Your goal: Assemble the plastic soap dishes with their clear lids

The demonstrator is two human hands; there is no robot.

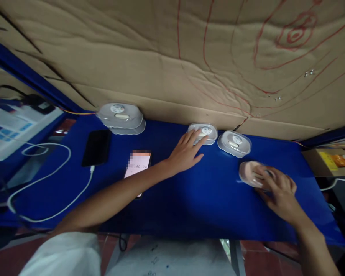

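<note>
With fingers spread, my left hand (pixel 186 153) reaches over a small clear-lidded plastic container (pixel 212 138) at the back of the table; the fingertips overlap its lid. My right hand (pixel 281 191) curls over another plastic container (pixel 248 172), which looks pinkish and slightly blurred, thumb at its near side and fingers across its top. Between the hands, a third lidded container (pixel 240 145) with a round label and a pale oblong piece on top sits on the blue table (pixel 201 199). At the back left is a larger-looking stack of similar containers (pixel 122 117).
A lit phone (pixel 138 163) lies partly beneath my left forearm. Further left are a dark phone (pixel 97 147) and its looping white cable (pixel 83 201). A cardboard wall (pixel 149 69) with red lines stands behind the table. At the right edge is a cardboard box (pixel 313 161).
</note>
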